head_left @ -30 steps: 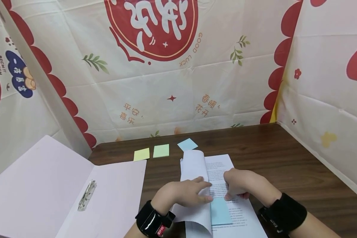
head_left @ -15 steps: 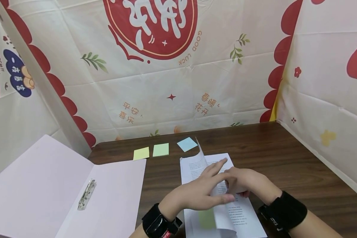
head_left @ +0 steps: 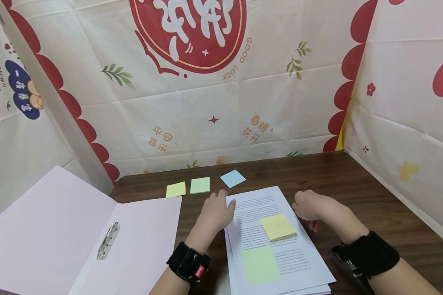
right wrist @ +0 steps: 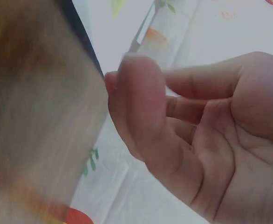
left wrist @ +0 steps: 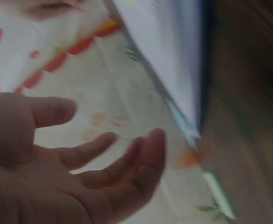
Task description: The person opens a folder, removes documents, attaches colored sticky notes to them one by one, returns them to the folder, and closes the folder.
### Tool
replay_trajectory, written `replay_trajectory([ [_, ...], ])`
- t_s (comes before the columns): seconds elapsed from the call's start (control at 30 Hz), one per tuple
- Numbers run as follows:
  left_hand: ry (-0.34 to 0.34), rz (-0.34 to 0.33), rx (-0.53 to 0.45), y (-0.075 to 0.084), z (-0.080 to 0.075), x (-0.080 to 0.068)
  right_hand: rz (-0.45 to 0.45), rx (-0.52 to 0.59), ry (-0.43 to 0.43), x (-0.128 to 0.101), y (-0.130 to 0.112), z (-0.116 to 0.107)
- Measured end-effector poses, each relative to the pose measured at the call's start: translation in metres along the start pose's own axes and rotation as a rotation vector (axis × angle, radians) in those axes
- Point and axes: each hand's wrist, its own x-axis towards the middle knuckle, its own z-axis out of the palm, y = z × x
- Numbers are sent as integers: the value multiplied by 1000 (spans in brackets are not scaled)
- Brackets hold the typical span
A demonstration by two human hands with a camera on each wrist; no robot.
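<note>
Wristbands, black, show on both forearms at the near edge of the head view. Between the forearms lies a stack of printed pages (head_left: 277, 241) flat on the brown table (head_left: 373, 196). A green sticky note (head_left: 261, 264) sits on the lower half of the top page, and a yellow sticky note (head_left: 278, 226) sits just above it, toward the right, with its right edge slightly lifted.

The left hand (head_left: 215, 212) rests at the upper left corner of the stack, fingers touching or just beside the paper's edge; the left wrist view shows its fingers (left wrist: 141, 154) relaxed and apart, holding nothing. The right hand (head_left: 310, 206) hangs just off the stack's upper right edge, apart from the paper. In the right wrist view its fingers (right wrist: 141, 93) curl loosely toward the palm with nothing between them.

To the left an open pink folder (head_left: 59, 233) with a metal clip (head_left: 108, 241) hangs partly over the table's edge. Farther back, three loose notes lie in a row on the table: a yellow note (head_left: 176, 189), a pale green note (head_left: 200, 185) and a blue note (head_left: 232, 178). Printed cloth walls (head_left: 243, 106) close in the far side.
</note>
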Motion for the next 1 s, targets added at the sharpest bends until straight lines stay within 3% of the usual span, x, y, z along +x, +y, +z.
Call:
replay_trajectory([
  [0.1, -40, -84, 21, -14, 5, 8, 23, 21, -18, 4, -2, 8],
  [0.2, -80, -115, -32, -21, 8, 11, 39, 10, -32, 7, -4, 16],
  [0.37, -118, -162, -276, -25, 11, 18, 56, -4, -51, 9, -7, 19],
  [0.47, -123, -247, -447, -27, 12, 20, 48, -21, -66, 9, -8, 19],
  [0.6, -147, -322, -559, -31, 12, 21, 41, -46, -81, 8, -10, 21],
  [0.67, -167, -308, -568, -32, 12, 21, 43, -48, -85, 7, -11, 21],
  [0.77, -176, -234, -569, -32, 13, 21, 43, -41, -87, 4, -13, 21],
  [1.0, -117, -74, -692, -21, 16, 21, 28, -1, -91, 3, -13, 20],
])
